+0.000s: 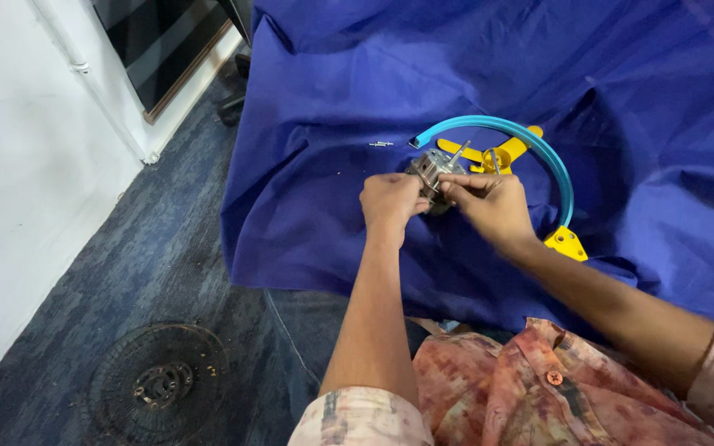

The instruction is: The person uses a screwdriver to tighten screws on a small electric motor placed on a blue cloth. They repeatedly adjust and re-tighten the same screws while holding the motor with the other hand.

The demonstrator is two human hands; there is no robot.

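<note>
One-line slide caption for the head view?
Both hands, left and right, grip a small metal motor over blue cloth, beside a teal-and-yellow ring frame.

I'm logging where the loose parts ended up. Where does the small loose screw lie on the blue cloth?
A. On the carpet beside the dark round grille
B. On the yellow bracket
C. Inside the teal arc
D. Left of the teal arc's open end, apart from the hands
D: the small screw lies on the blue cloth just left of the teal arc, above the left hand.
</note>
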